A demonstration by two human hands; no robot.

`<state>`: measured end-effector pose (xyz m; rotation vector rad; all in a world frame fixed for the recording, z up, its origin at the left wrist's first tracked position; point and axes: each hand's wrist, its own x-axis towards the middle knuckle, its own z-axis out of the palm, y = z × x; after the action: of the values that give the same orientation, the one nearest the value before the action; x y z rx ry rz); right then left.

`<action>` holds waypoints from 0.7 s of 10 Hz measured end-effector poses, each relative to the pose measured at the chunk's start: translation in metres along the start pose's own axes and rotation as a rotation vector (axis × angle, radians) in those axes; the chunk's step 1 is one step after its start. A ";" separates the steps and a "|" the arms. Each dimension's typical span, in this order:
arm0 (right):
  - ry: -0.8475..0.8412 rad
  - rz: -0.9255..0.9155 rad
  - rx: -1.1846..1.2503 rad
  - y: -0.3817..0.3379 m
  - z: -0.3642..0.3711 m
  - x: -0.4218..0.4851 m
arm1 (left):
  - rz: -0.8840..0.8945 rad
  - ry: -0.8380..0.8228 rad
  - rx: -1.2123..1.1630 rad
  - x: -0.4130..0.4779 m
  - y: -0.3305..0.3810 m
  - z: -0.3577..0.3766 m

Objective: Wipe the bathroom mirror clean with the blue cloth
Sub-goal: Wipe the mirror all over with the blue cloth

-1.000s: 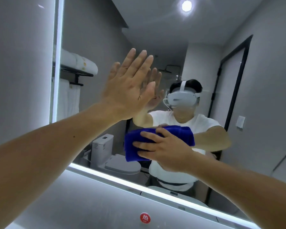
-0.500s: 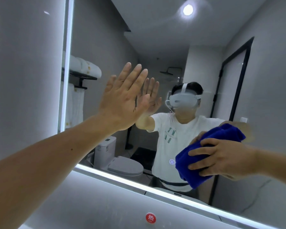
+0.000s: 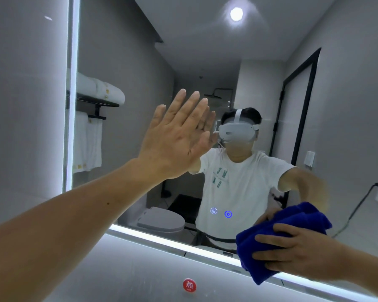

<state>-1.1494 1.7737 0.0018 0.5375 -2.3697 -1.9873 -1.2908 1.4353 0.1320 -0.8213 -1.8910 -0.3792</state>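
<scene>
My right hand (image 3: 301, 251) grips the bunched blue microfibre cloth (image 3: 277, 234) at the lit wall mirror (image 3: 205, 51)'s bottom edge, left hand (image 3: 172, 144) flat, fingers straight, bracing higher on the glass; I'd overlap strokes with even pressure

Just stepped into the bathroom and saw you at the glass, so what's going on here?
A person is cleaning the bathroom mirror. The right hand grips a bunched blue cloth and presses it against the lower right part of the glass, just above the lit bottom edge. The left hand lies flat on the mirror with fingers straight, as if bracing. Two small glowing touch buttons show in the glass between the hands.
</scene>
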 end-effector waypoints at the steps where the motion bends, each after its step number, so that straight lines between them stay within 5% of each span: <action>1: 0.367 0.045 -0.070 0.024 0.006 0.021 | 0.017 -0.016 0.015 0.002 0.001 0.004; 3: 0.783 0.448 0.255 0.127 -0.040 0.028 | 0.027 -0.024 0.069 0.011 -0.005 -0.005; 5: 1.088 0.915 0.457 0.139 -0.099 0.094 | -0.012 0.001 0.058 0.027 -0.005 -0.012; 7: 1.014 0.938 0.502 0.122 -0.126 0.128 | 0.021 -0.039 0.107 0.023 -0.011 -0.003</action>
<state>-1.2738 1.6372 0.1155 0.2275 -1.8165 -0.5072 -1.3028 1.4340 0.1552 -0.7810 -1.9200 -0.2484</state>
